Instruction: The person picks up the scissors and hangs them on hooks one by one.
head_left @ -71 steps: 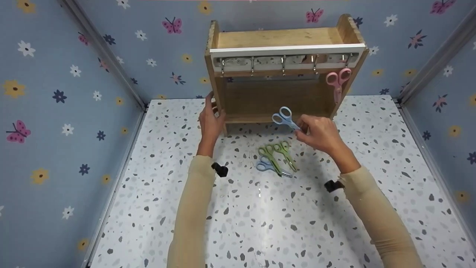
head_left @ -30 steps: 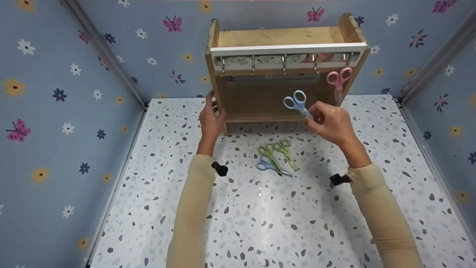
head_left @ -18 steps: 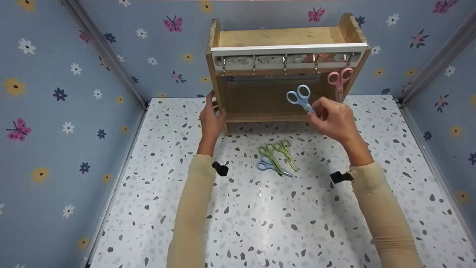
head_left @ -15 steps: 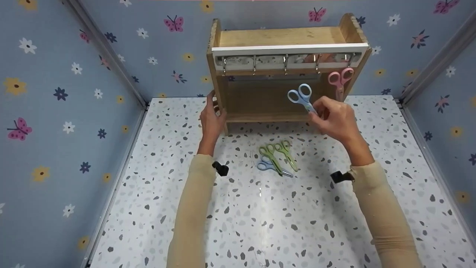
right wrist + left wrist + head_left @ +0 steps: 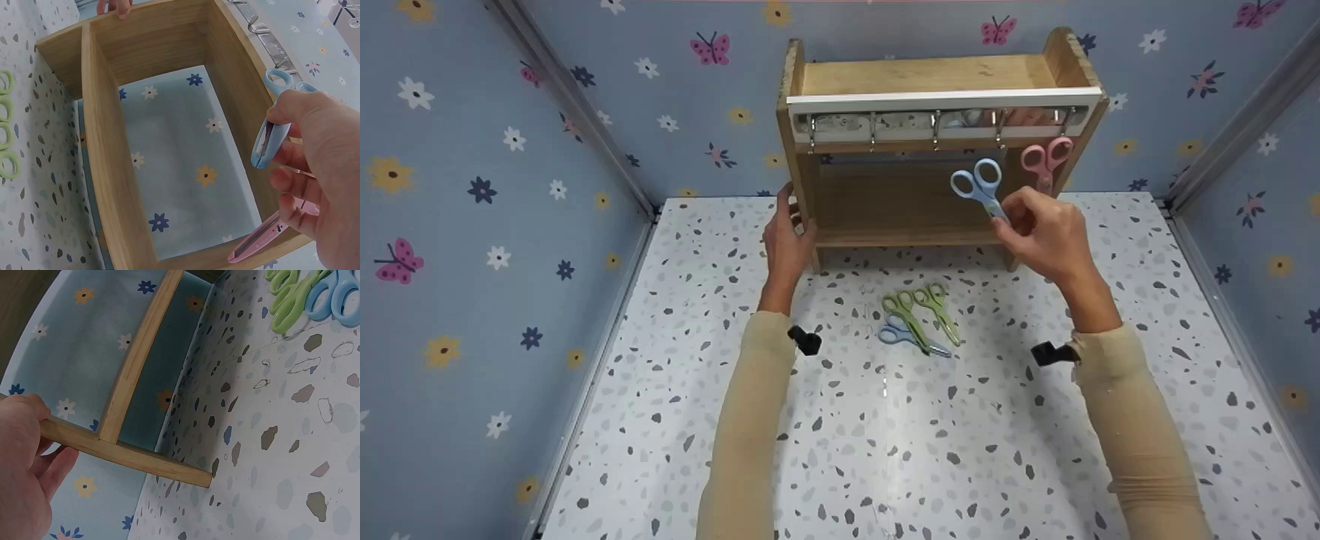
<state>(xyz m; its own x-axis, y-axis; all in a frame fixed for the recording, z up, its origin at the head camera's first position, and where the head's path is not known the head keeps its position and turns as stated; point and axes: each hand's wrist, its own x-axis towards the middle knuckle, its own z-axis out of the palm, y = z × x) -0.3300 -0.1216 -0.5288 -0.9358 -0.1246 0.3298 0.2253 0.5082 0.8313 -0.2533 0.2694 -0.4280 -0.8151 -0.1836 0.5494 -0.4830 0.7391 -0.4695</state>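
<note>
My left hand (image 5: 787,241) grips the left side panel of a wooden shelf (image 5: 930,75); the left wrist view shows fingers on both sides of the panel's edge (image 5: 140,458). With thumb and fingers, my right hand (image 5: 1046,232) pinches blue scissors (image 5: 979,185) by the blade end, finger loops up. These loops are just below the row of metal hooks (image 5: 936,131) on the shelf's front. Pink scissors (image 5: 1045,159) hang from the rightmost hook, their blades partly hidden behind my right hand. In the right wrist view the blue blades (image 5: 267,149) are closed.
On the speckled white tabletop (image 5: 840,435) lie two green scissors (image 5: 913,322) (image 5: 936,309) and another pair of blue scissors (image 5: 892,334), partly under one green pair. Flower-patterned walls (image 5: 457,300) stand at the left, right and back.
My right hand has carried the blue scissors up and to the right, from low before the shelf to just under the hooks. My left hand has stayed on the panel.
</note>
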